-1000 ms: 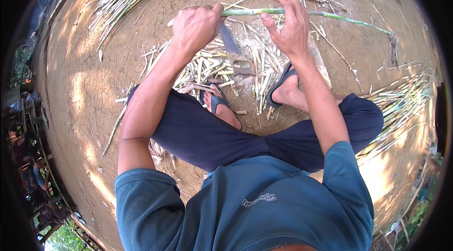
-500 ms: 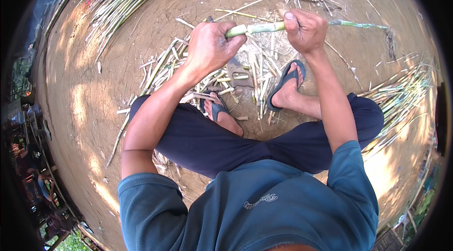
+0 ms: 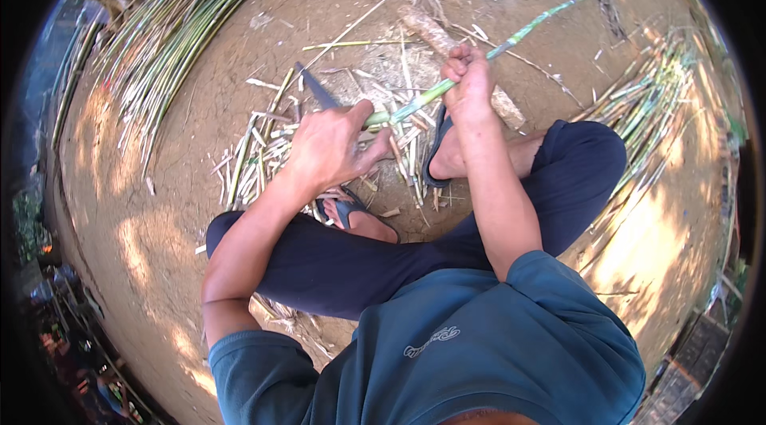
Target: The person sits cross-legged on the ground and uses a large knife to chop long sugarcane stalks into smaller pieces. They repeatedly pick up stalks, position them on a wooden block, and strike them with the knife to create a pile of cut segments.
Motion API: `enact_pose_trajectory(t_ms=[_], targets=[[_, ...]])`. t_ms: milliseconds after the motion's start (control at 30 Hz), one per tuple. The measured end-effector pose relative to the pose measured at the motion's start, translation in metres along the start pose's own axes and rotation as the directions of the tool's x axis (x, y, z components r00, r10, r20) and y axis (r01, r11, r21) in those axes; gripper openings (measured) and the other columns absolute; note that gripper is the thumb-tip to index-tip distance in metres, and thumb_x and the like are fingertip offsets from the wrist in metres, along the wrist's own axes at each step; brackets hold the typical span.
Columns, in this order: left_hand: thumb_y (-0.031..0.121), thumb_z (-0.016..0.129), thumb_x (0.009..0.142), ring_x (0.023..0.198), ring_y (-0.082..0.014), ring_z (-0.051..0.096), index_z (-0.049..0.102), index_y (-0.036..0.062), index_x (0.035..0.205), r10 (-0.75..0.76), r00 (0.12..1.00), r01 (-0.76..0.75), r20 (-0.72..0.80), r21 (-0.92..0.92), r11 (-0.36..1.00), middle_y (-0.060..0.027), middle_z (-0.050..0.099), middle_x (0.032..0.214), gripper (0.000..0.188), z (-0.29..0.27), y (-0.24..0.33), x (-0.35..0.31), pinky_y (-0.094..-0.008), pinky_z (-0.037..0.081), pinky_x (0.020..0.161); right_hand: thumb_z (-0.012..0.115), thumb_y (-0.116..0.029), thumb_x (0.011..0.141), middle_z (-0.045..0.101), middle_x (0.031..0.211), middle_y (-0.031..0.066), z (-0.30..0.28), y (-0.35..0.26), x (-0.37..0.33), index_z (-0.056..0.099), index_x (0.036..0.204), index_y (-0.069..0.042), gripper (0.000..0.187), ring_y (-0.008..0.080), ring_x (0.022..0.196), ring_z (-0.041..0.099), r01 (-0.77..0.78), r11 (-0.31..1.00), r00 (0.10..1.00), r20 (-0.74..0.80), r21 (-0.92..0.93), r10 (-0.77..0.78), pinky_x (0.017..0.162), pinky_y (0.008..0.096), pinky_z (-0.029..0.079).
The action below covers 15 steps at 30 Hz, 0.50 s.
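Observation:
My right hand (image 3: 469,78) is closed round a long green stalk (image 3: 435,93), which looks like sugarcane. The stalk's thin tip slants up to the far right, and its thick end points at my left hand (image 3: 339,146). That hand hovers over the cut pieces with thumb and fingers apart. A short green piece (image 3: 377,118) shows in the gap between them, in line with the stalk; whether the hand touches it is unclear. A saw's dark blade (image 3: 317,88) sticks out beyond my left hand, which hides its handle.
Many cut stalk pieces (image 3: 249,162) lie around my sandalled feet. A brown log (image 3: 427,30) lies on the ground under my right hand. Long stalks (image 3: 183,26) are heaped at the far left, and another bundle (image 3: 654,106) lies on the right.
Both hands have come lower and nearer my body. My left hand's fingers have loosened from the short piece. The stalk in my right hand has tilted, its tip rising toward the far right.

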<state>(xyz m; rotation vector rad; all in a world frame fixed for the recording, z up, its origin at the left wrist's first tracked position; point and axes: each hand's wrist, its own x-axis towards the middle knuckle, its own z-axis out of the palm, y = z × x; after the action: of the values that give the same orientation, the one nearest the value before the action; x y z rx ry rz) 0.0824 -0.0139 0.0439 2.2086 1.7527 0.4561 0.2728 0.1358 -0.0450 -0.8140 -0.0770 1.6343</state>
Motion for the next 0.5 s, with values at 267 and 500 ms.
enact_pose_trajectory(t_ms=[267, 500], targets=[[0.037, 0.056, 0.096, 0.060, -0.0432, 0.063, 0.061, 0.0020, 0.082, -0.092, 0.988, 0.089, 0.124, 0.024, 0.996, -0.0234, 0.061, 0.061, 0.038, 0.024, 0.026, -0.003, -0.0527, 0.049, 0.056, 0.046, -0.017, 0.101, 0.043, 0.067, 0.0023, -0.021, 0.001, -0.006, 0.043, 0.104, -0.003, 0.015, 0.0092, 0.047, 0.036, 0.051, 0.931, 0.962, -0.232, -0.362, -0.143, 0.038, 0.0249, 0.030], [0.039, 0.054, 0.098, 0.067, -0.0437, 0.065, 0.066, -0.0015, 0.088, -0.300, 0.950, 0.311, 0.082, -0.252, 0.916, -0.0274, 0.061, 0.064, 0.044, 0.057, 0.024, 0.005, -0.0495, 0.048, 0.060, 0.049, -0.019, 0.101, 0.045, 0.064, 0.0040, -0.021, 0.003, 0.017, 0.045, 0.094, -0.001, 0.019, 0.0114, 0.043, 0.039, 0.132, 0.889, 0.887, -0.347, -0.439, -0.303, 0.037, 0.0265, 0.032]])
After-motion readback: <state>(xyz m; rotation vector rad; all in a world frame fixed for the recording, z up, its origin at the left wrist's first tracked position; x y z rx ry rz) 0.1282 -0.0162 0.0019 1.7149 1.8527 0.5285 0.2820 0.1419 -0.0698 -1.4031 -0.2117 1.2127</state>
